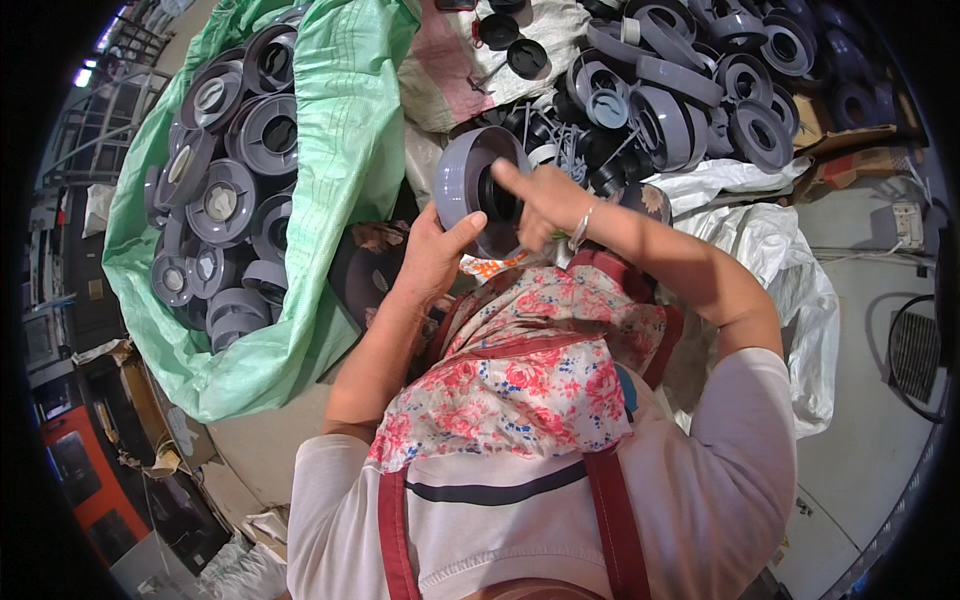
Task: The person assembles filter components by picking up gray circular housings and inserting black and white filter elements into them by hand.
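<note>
In front of my chest my left hand point(435, 250) grips a round grey plastic housing point(457, 175), thumb on its lower rim and fingers behind it. The housing is tilted, its open side facing right. A black ring-shaped insert point(492, 195) sits inside its opening. My right hand point(550, 205) is at that opening, one digit reaching in over the black insert. Its other fingers are curled, blurred and partly hidden, so I cannot tell whether they hold anything.
On the left a green woven sack point(340, 110) holds several similar grey housings point(222, 203). More grey housings point(670, 120) are heaped at the far right, beside small black parts and grey stems point(568, 150). Black caps point(526, 58) lie on white sacking. White plastic sheeting point(760, 250) is at the right.
</note>
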Motion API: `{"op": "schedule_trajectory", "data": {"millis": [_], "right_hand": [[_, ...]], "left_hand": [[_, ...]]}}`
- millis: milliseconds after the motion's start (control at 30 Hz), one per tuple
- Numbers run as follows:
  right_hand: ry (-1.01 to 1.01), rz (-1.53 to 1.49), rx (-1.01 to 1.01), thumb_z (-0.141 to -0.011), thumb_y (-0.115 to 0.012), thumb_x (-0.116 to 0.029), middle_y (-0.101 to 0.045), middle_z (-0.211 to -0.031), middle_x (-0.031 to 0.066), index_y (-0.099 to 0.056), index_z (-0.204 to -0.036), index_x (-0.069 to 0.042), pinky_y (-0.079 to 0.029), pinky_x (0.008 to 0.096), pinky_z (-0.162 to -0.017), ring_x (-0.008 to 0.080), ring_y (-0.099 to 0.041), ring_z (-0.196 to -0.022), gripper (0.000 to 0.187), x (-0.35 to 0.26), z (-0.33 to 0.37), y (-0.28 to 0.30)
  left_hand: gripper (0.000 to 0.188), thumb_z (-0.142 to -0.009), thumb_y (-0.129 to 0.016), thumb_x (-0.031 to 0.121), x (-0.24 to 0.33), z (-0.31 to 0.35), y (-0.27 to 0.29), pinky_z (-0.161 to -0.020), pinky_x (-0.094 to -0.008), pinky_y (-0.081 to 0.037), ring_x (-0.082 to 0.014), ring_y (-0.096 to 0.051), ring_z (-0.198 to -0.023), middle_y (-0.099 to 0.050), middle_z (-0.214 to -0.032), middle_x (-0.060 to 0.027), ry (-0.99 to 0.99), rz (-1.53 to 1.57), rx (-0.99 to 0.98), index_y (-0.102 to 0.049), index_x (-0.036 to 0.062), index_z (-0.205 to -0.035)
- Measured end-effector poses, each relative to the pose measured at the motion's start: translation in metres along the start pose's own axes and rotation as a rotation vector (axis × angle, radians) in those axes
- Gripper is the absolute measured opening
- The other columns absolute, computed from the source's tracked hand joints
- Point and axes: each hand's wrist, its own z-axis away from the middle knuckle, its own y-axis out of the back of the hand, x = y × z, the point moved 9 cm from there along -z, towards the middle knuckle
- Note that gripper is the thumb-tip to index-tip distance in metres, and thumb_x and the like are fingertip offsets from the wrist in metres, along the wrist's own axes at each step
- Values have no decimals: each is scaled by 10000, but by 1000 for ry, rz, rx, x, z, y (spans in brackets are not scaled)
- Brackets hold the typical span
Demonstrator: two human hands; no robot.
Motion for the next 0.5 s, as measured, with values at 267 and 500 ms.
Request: {"op": "schedule_trajectory", "data": {"millis": [267, 500], "right_hand": [[-2, -192, -125, -784, -552, -592, -603, -659, 199, -533, -877, 118, -487, 281, -430, 258, -597, -475, 716, 10, -8, -15], [190, 1036, 751, -741, -663, -322, -540, -1072, 181, -559, -1048, -37, -449, 425, -853, 338, -486, -1070, 432, -27, -66, 135]], "left_hand": [[492, -778, -664, 106, 28, 10, -5, -871, -292, -420, -144, -531, -967, -546, -1093, -89, -86, -253, 44, -437, -27, -1194], [738, -859, -572, 152, 267, 79, 28, -1081, -391, -183, -265, -288, -1282, -288, -1398, -162, -1281, -716, 689, -91, 29, -1405]]}}
